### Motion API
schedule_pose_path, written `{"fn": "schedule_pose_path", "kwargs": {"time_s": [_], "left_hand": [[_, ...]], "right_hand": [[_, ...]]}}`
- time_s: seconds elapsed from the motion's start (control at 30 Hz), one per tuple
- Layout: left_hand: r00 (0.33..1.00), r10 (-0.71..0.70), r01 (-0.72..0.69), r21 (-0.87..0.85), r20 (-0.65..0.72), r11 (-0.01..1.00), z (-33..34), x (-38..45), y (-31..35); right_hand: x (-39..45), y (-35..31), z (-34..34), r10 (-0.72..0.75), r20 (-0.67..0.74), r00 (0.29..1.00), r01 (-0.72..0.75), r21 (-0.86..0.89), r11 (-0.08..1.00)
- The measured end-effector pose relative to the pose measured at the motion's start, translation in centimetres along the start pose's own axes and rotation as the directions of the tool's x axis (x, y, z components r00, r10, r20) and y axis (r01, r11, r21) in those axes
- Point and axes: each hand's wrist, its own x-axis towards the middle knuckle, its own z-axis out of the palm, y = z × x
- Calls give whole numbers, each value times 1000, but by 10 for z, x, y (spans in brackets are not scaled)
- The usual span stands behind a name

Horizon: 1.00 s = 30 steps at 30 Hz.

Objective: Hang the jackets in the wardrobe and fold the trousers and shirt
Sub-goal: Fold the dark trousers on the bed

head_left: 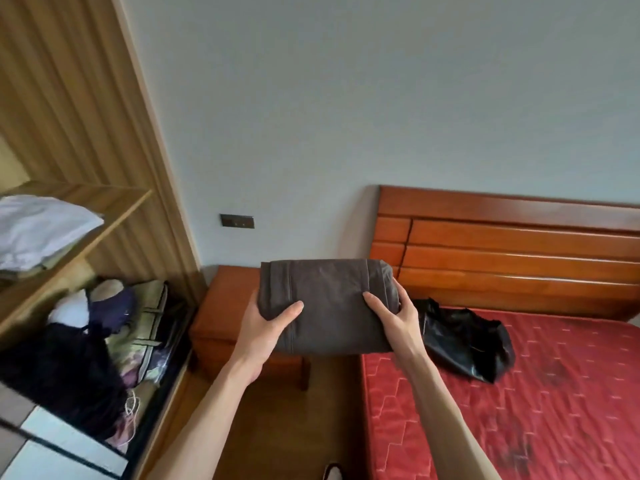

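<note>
A person stands between a wardrobe and a bed, holding a folded dark grey garment (325, 303) out in front at chest height, above a wooden bedside cabinet (221, 313). Both hands grip it: the left hand (266, 327) clasps its lower left edge, the right hand (391, 317) its right side, thumbs on top. To the left, the open wardrobe (104, 216) has a shelf carrying a folded white cloth (41, 230), with bundled clothes below. To the right, a black jacket (464, 337) lies crumpled on the red mattress (519, 410), near the wooden headboard (512, 247).
</note>
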Motion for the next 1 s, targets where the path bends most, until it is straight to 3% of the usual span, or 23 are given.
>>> {"fn": "schedule_pose_path", "kwargs": {"time_s": [0.2,0.4,0.67,1.0], "left_hand": [[981,16,-18,-9,-191,1000,-40,72,-1],[913,36,-48,-19,-407,999,-60,138,14],[745,29,-87,-55,-667,995,-116,173,35],[549,51,-169,-52,-834,984,-213,175,53]], "right_hand": [[93,3,76,18,168,986,-17,-4,1000],[189,-9,152,4,352,936,1,-14,1000],[244,-26,264,-29,570,821,40,-8,999],[242,-37,416,-55,778,626,40,39,998]]}}
